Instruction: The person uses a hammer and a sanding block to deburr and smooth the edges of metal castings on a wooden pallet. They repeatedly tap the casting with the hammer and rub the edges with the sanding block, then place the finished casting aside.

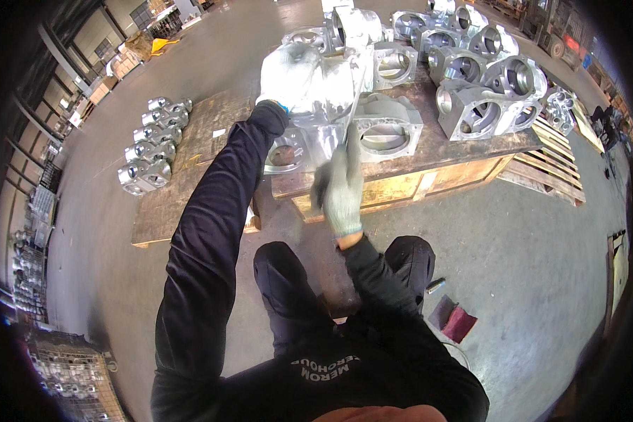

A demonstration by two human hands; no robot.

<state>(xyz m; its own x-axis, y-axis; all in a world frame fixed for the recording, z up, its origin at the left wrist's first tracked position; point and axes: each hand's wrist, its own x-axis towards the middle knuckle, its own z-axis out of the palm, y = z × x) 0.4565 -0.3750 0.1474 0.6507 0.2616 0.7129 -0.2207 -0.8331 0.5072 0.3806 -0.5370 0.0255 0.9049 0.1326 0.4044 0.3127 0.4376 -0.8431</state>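
Note:
My right hand [340, 197], in a pale work glove, is closed around a long, slim metal tool [361, 88] that looks like a file. The tool points away from me, along the right side of a bright metal casting [339, 88]. My left hand [290, 76], in a white glove, is at the left side of this casting; glare washes out its fingers. Below it, another casting with a round opening [284, 156] sits at the table's near edge. Right of the tool stands a boxy casting [389, 129] with a wide oval opening.
Several more castings [470, 112] crowd the right of the wooden table [429, 179]. A lower wooden platform [207, 133] at left bears a row of small castings [148, 151]. A slatted pallet [552, 165] lies to the right. A dark red cloth-like piece [460, 323] is on the floor.

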